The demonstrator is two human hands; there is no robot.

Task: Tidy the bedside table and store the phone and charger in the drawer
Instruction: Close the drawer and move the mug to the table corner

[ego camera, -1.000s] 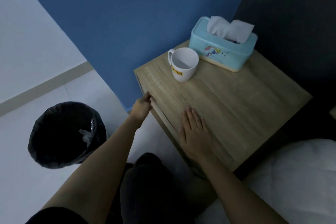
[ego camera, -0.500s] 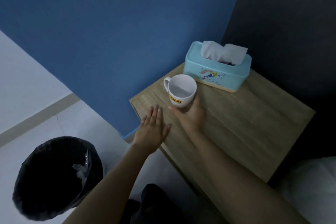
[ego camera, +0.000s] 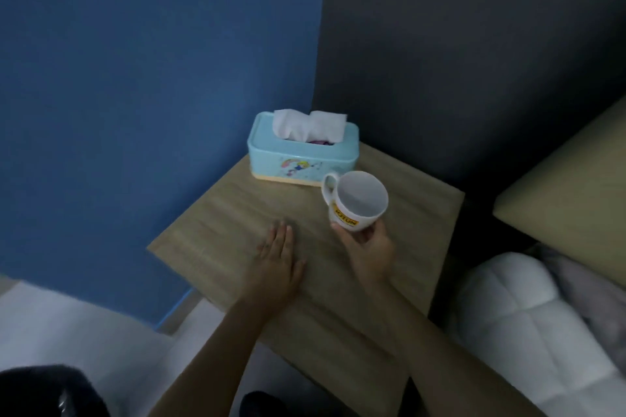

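A wooden bedside table point(ego camera: 416, 213) fills the middle of the view. My right hand point(ego camera: 367, 249) grips a white mug point(ego camera: 355, 201) with a yellow label from below, holding it tilted just in front of a light blue tissue box point(ego camera: 303, 154). My left hand point(ego camera: 276, 262) lies flat and open on the table top, left of the mug. No phone, charger or drawer front shows in this view.
A blue wall stands behind the table on the left and a dark wall on the right. A white quilted duvet point(ego camera: 528, 322) and a tan headboard point(ego camera: 569, 200) are at the right. A black bin point(ego camera: 44, 393) sits at the bottom left on the pale floor.
My left hand left the table's front edge and now rests flat on top. My right hand reached the mug, took hold of it and carried it right, toward the tissue box.
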